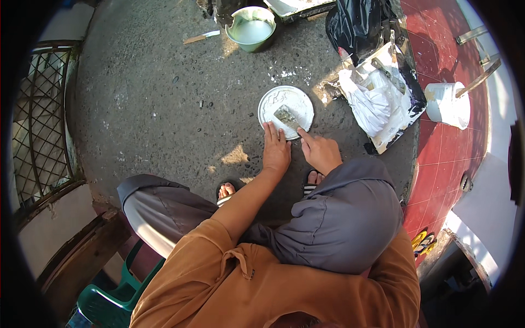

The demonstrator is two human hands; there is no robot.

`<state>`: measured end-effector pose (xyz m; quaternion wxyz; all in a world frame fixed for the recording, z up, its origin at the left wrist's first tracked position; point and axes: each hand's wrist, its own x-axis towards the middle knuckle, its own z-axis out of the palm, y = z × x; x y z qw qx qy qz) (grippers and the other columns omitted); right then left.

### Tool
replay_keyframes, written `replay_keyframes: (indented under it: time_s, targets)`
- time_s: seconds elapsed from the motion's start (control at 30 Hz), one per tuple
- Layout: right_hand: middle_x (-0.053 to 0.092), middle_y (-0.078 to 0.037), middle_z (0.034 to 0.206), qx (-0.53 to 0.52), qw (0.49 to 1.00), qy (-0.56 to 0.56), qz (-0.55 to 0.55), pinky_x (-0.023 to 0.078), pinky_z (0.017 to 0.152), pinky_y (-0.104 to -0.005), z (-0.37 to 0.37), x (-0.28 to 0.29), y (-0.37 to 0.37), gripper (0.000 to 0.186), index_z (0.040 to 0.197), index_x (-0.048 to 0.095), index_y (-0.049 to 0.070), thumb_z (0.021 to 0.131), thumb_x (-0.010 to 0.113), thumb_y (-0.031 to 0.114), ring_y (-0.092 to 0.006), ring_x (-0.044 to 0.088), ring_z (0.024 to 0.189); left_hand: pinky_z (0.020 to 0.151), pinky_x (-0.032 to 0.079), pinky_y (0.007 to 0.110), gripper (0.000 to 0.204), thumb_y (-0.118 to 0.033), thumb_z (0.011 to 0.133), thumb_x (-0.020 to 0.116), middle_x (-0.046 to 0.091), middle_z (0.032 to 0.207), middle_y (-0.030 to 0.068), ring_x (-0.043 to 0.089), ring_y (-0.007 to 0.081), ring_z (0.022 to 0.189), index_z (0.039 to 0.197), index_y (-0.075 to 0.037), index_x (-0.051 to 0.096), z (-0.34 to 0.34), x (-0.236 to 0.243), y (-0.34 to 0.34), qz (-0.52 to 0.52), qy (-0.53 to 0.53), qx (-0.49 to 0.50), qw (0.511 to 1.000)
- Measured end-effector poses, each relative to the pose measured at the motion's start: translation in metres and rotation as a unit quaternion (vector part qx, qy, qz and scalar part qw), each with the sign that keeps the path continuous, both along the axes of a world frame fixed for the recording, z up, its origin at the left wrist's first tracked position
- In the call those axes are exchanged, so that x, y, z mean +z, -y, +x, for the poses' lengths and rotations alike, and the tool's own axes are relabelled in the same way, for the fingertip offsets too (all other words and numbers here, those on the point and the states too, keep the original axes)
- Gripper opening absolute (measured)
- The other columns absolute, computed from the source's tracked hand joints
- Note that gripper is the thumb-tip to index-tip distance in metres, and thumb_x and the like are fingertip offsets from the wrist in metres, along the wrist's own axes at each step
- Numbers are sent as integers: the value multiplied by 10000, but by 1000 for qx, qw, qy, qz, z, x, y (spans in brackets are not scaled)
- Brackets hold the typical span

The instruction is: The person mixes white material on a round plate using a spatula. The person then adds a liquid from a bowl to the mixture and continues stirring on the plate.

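Observation:
A round white plate or lid (pixel 267 107) smeared with white lies on the grey ground in front of my feet. My right hand (pixel 321 152) is closed around the handle of a putty knife (pixel 287 116). Its wide, stained blade rests over the middle of the white disc. Against the disc's near left rim, the fingers of my left hand (pixel 276 146) are stretched out, with nothing gripped in them. How hard they press cannot be made out.
A broken-rimmed pale green bowl (pixel 251 48) with whitish contents stands ahead, beside a white-bladed scraper (pixel 201 37). To the right are a black plastic bag (pixel 355 27), a white cloth-like bag (pixel 372 109) on a paint-stained board, and a white bucket (pixel 445 106) on red tiles.

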<state>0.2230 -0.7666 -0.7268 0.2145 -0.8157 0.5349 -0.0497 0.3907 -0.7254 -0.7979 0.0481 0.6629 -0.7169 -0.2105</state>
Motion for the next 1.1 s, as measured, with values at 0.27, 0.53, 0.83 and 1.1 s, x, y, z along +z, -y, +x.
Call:
replay_keyframes:
  time_s: [0.27, 0.53, 0.83, 1.1]
  targets:
    - [658, -143, 655, 11, 999, 31, -15, 519, 522, -464, 13, -4, 2, 343, 1286, 674, 184, 966, 573, 257, -335, 648, 554, 1233, 162, 485, 533, -256, 987, 530, 260, 1535, 406, 139, 532, 1487, 1361, 125, 523, 0, -1, 0, -5, 5, -2, 1000]
    - [662, -133, 683, -56, 995, 68, -44, 517, 527, -454, 17, -23, 5, 355, 1306, 658, 201, 967, 584, 273, -334, 643, 559, 1231, 166, 497, 538, -262, 984, 529, 262, 1542, 394, 153, 521, 1488, 1366, 117, 520, -3, 2, 0, 2, 29, -11, 1000]
    - [588, -95, 665, -21, 996, 61, -61, 501, 492, -454, -20, -13, -33, 403, 1355, 627, 270, 953, 605, 303, -317, 603, 511, 1004, 438, 483, 312, -197, 976, 558, 500, 1348, 300, 492, 448, 1246, 1147, 61, 599, 24, 9, 11, -90, -58, 150, 983]
    - [568, -84, 669, 3, 999, 28, -22, 491, 468, -433, -3, -19, -66, 463, 1403, 592, 240, 941, 627, 241, -292, 582, 491, 663, 536, 438, 200, -217, 943, 652, 700, 768, 163, 688, 343, 687, 910, -20, 634, 79, -24, 50, 29, -190, 293, 937]
